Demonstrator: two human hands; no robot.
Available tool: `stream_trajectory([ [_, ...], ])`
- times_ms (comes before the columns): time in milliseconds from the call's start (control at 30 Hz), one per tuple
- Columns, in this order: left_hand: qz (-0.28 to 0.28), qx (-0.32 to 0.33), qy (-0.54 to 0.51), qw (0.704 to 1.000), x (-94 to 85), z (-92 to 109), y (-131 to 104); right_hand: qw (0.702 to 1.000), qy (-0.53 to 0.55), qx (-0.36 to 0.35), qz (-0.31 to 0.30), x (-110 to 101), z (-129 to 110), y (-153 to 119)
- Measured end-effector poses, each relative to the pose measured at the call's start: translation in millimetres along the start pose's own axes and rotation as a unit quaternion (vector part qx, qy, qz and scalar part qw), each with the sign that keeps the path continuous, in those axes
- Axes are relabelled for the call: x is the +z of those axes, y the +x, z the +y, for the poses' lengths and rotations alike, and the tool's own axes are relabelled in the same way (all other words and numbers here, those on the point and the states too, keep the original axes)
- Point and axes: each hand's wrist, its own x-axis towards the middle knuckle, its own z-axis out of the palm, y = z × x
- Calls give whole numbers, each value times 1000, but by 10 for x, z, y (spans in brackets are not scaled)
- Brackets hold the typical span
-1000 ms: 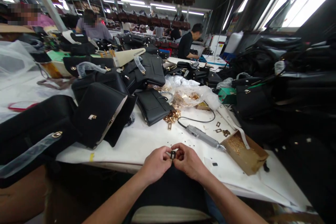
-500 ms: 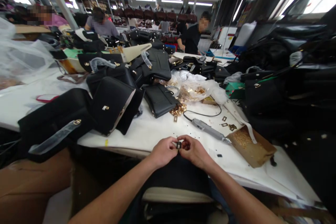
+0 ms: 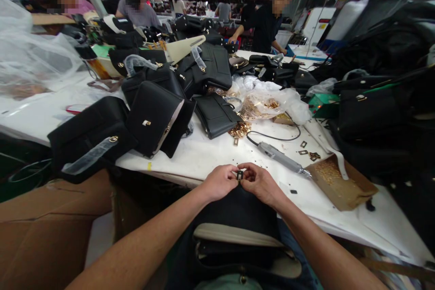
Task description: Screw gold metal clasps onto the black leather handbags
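Note:
Between the fingertips of both hands is a small dark rectangular metal frame [image 3: 239, 175], like a bag fitting with a slot in it. My left hand [image 3: 221, 182] pinches its left side. My right hand [image 3: 260, 183] grips the right side with thumb and curled fingers. Just below the hands a black bag [image 3: 234, 217] with a pale-lined opening lies on my lap. Beyond them on the white table [image 3: 190, 167] lies a grey electric screwdriver [image 3: 280, 157] with a black cord. A small black piece [image 3: 293, 191] rests near my right wrist.
A cardboard box of small gold screws [image 3: 343, 186] stands at the right. Gold fittings [image 3: 239, 129] are heaped beside a clear plastic bag [image 3: 260, 105]. Finished-looking black bags [image 3: 154, 118] crowd the left. A co-worker in black [image 3: 268, 22] stands across the table.
The view has tilted down and shifted left, so more of the lap bag shows. Both hands keep the metal frame between their fingertips. The co-worker in black has moved their arms outward.

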Motion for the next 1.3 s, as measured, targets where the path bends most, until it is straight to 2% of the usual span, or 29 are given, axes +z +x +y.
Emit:
stream_trajectory([
  [367,41,-24,32,998,62,8,19,998,-48,-5,26,38,-40,13],
  [533,51,-29,45,997,77,-21,28,999,-26,-14,25,21,-8,-13],
  [733,54,-24,76,995,73,-19,64,999,11,18,41,-32,-10,46],
  [900,66,0,152,986,68,113,107,996,32,78,34,-143,-96,132],
  [1033,91,53,240,965,68,258,-23,992,28,111,50,-186,-84,183],
  [1100,77,99,281,952,67,290,-134,992,16,113,59,-181,-53,207],
  [1200,37,186,384,903,72,262,-269,991,-16,113,69,-164,-17,240],
  [1300,21,222,466,856,86,182,-309,989,-48,115,75,-153,-14,262],
])
